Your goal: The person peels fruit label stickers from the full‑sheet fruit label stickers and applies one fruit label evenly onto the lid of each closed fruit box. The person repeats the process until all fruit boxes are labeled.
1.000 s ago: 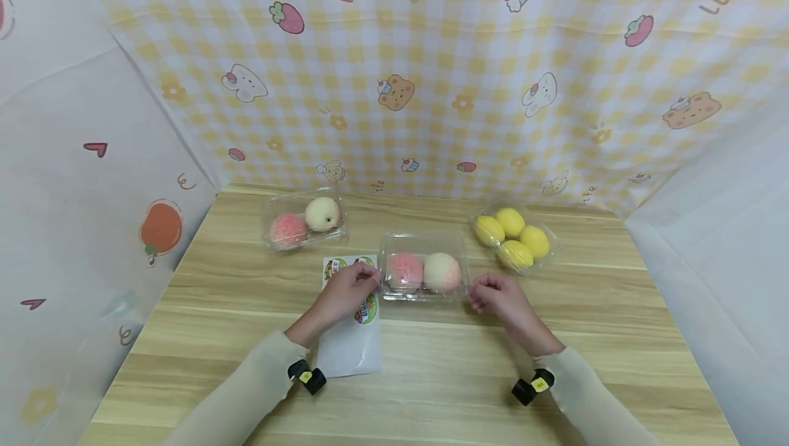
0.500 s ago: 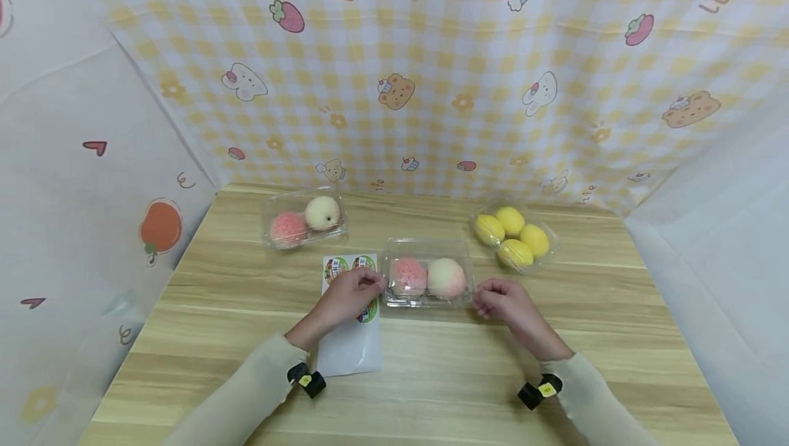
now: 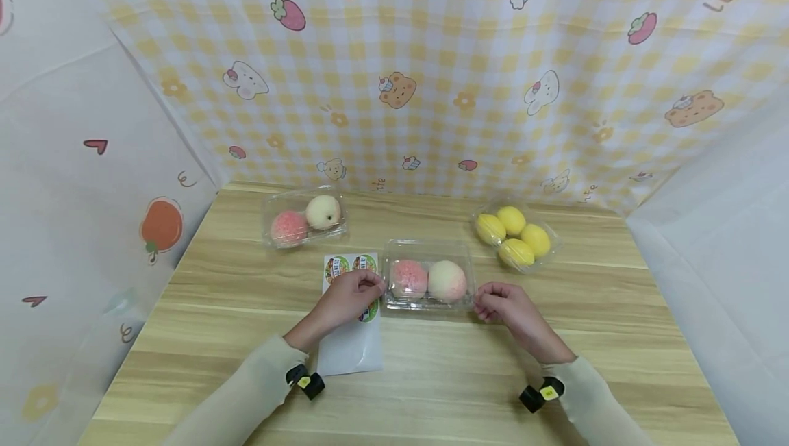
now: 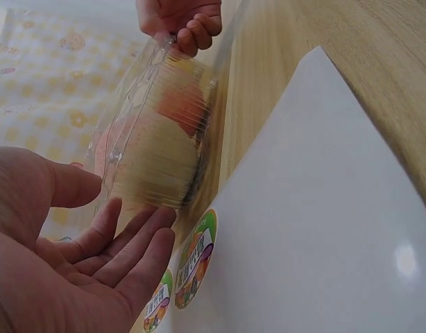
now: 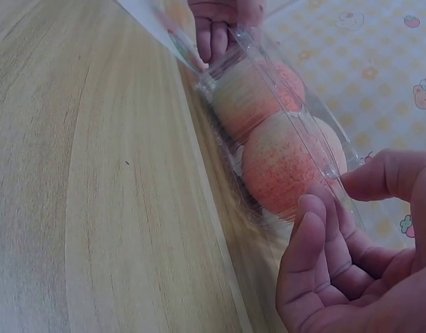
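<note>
A clear plastic clamshell box [image 3: 428, 247] with a pink peach [image 3: 409, 278] and a paler peach [image 3: 447, 281] inside stands at the middle of the table. My left hand [image 3: 351, 295] grips its left end, thumb at the rim and fingers lower on the side in the left wrist view. At the right end, my right hand [image 3: 507, 305] holds the box between thumb and curled fingers [image 5: 313, 243]. The lid lies over the fruit. Beneath my left hand is a white sheet [image 3: 349, 350] with round fruit stickers [image 4: 197, 260], partly hidden by the hand.
Another clear box [image 3: 277, 201] with two peaches stands at the back left. At the back right is a clear box [image 3: 550, 237] of several lemons [image 3: 516, 253]. A checked cloth [image 3: 394, 35] hangs behind the wooden table [image 3: 431, 377].
Both hands have drawn the peach box slightly toward me and to the right. Over the last half second hands and box have hardly moved. The sticker sheet stays in place.
</note>
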Motion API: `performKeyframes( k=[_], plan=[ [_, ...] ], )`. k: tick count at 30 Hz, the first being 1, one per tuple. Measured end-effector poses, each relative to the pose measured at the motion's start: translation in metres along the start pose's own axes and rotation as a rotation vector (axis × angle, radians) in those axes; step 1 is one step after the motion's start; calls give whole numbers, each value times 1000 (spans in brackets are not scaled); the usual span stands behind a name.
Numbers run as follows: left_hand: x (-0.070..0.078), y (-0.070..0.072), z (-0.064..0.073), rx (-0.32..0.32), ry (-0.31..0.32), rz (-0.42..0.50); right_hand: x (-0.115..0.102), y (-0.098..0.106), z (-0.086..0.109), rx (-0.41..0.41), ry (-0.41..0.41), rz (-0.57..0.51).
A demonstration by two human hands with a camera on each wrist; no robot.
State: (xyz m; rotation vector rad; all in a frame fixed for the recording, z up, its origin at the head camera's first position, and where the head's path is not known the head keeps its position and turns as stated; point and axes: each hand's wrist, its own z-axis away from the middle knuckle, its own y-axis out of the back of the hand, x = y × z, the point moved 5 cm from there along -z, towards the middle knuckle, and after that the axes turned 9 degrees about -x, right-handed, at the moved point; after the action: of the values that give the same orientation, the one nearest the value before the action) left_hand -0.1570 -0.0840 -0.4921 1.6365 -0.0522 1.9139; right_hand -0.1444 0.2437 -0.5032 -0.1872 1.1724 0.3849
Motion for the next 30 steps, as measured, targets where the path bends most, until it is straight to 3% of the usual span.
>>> performKeyframes(
  k=[23,30],
  plan=[
    [-5,0,0,14,-11,21,3,1,-1,-57,41,-38],
    [-6,12,2,49,-39,9,3,1,-1,-63,48,-42]
  ],
)
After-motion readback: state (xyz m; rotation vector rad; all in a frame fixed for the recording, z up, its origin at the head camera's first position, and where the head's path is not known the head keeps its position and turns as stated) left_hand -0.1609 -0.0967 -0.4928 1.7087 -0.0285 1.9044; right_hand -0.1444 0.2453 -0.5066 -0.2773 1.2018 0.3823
